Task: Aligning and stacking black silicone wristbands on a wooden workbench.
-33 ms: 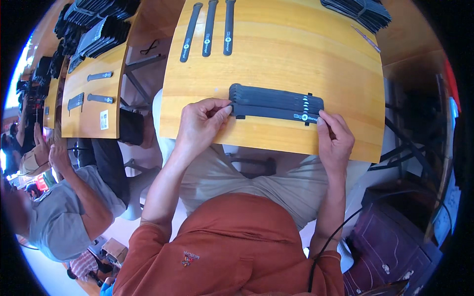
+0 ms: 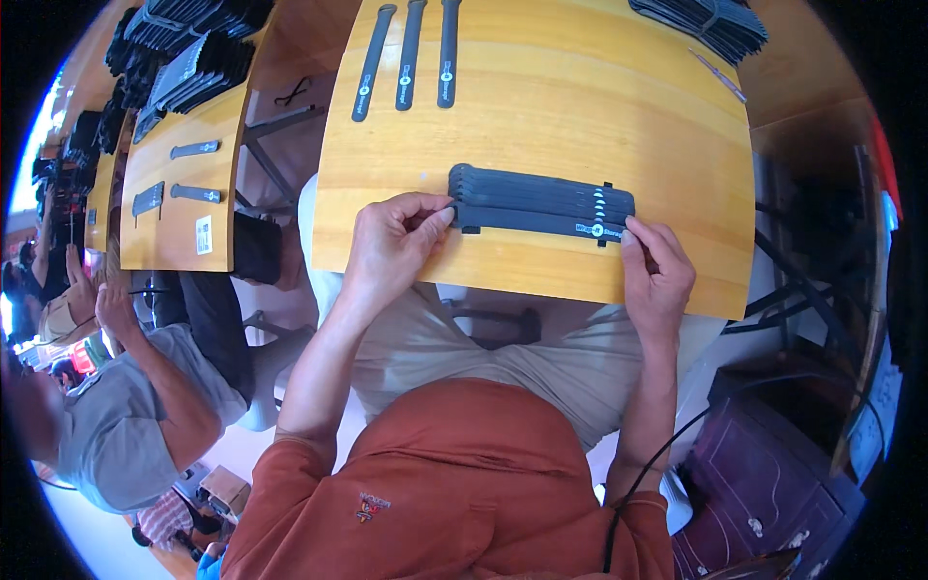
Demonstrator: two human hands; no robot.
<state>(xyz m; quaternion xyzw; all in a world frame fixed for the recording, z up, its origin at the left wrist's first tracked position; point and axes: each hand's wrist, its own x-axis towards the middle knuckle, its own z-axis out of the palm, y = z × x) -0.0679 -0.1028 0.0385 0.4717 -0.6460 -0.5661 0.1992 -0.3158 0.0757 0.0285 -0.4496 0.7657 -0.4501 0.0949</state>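
A fanned row of dark grey straps (image 2: 527,190) lies near the front edge of the wooden table (image 2: 541,116), overlapping, with pale printed marks at the right ends. The nearest strap (image 2: 527,219) lies lowest across the row. My left hand (image 2: 398,242) pinches its left end between thumb and fingers. At the opposite end, the thumb and forefinger of my right hand (image 2: 659,273) close on the strap's right tip. Small black tabs (image 2: 471,230) poke out below and above the row.
Three single straps (image 2: 407,58) lie at the far left of the table. A banded bundle of dark straps (image 2: 710,24) and a thin pen-like tool (image 2: 718,77) are at the far right. To the left, a co-worker (image 2: 145,416) sits by another table (image 2: 184,227) holding more straps.
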